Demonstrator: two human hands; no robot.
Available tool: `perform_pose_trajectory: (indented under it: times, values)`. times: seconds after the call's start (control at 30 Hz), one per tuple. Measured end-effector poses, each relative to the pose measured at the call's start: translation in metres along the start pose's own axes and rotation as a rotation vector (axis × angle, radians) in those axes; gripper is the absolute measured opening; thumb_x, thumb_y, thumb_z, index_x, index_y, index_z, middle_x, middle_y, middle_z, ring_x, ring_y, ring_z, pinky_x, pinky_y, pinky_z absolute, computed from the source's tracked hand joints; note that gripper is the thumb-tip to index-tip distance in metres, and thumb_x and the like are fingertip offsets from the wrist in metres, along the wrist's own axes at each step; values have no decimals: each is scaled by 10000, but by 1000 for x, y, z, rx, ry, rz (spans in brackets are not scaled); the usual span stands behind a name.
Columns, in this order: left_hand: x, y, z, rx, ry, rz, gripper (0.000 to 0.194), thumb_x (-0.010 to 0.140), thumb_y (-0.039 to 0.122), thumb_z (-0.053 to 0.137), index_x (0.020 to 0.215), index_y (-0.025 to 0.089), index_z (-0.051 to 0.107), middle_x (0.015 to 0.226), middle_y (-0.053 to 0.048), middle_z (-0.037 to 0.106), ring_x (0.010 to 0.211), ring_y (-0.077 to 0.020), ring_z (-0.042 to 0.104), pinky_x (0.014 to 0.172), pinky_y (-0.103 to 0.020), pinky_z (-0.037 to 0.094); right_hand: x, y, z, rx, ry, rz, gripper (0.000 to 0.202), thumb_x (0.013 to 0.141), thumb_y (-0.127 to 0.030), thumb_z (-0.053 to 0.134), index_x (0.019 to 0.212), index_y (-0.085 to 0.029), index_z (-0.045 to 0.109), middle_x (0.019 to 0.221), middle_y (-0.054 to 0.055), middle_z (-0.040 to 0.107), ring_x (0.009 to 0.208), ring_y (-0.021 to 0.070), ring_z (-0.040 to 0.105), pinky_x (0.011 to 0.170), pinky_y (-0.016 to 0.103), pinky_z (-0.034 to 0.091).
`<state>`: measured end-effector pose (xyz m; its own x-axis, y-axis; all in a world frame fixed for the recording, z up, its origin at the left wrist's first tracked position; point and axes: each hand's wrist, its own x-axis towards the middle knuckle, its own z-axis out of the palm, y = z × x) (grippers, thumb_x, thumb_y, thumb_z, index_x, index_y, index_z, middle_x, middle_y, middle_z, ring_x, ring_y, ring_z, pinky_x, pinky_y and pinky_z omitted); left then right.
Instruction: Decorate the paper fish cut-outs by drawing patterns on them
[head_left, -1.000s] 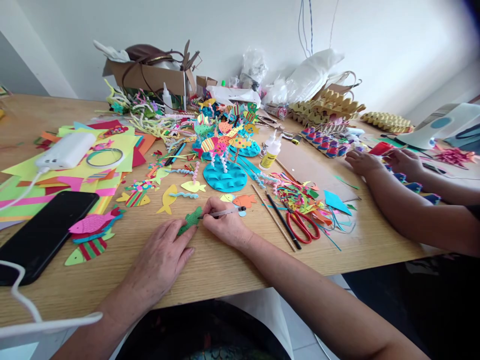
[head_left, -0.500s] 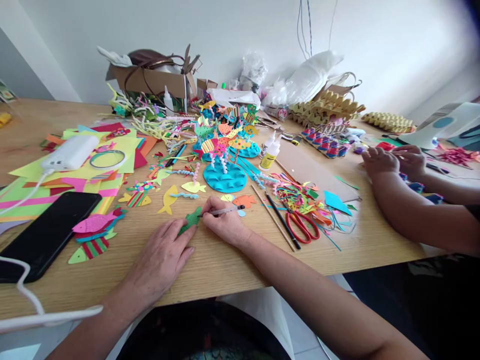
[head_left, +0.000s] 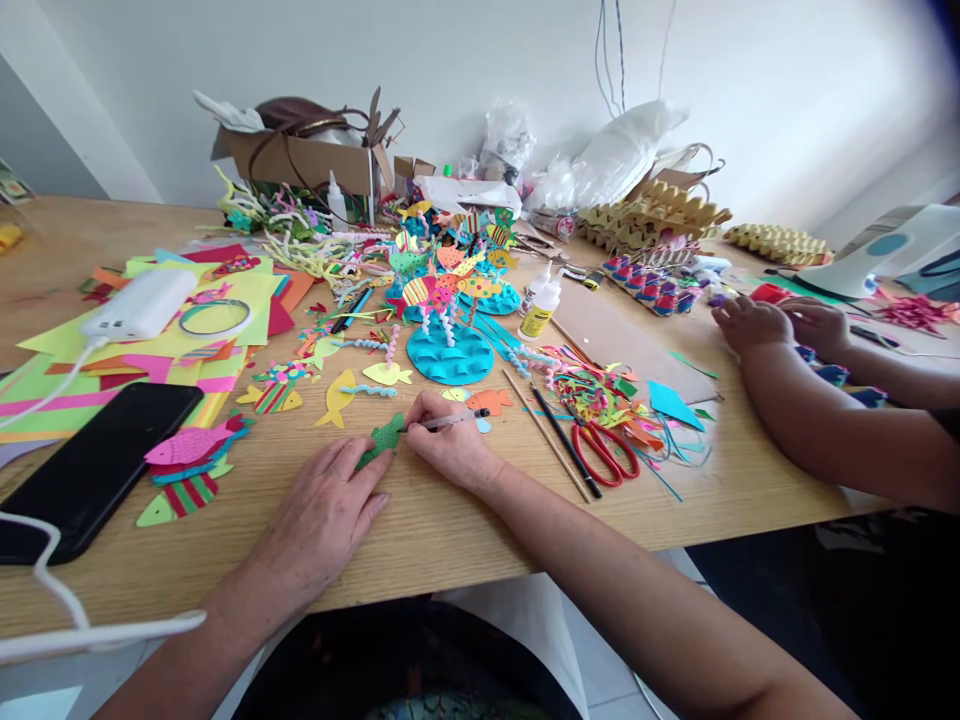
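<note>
Tabletop (head_left: 450, 540) beneath, the right hand (head_left: 451, 450) curls around a pen (head_left: 459, 419).

A plain white wall (head_left: 465, 50) rises behind the long wood-grained table (head_left: 450, 545), with thin cables (head_left: 621, 60) hanging down it right of centre. At far left, a grey wall section (head_left: 34, 140) meets the white. Light brightens the wall toward the right, and pale floor tiles (head_left: 607, 645) show below the table's near edge.
</note>
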<state>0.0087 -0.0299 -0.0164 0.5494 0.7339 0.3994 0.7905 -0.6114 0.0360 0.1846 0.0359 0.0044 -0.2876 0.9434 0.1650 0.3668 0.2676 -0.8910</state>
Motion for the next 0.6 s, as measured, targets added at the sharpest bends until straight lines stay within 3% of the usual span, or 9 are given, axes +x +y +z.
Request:
perform_pose_trajectory:
  times: [0.6]
  values:
    - [11,-7,-12,-17,-94,11,326,932,269,382,1176,148,561,1103,-103,596,1024,-244,543,909,-408,461,1,-2,-1,171,3,91,67,616,-132,466,611,-198,473,510,-73,451,481,89,396,449,198,297]
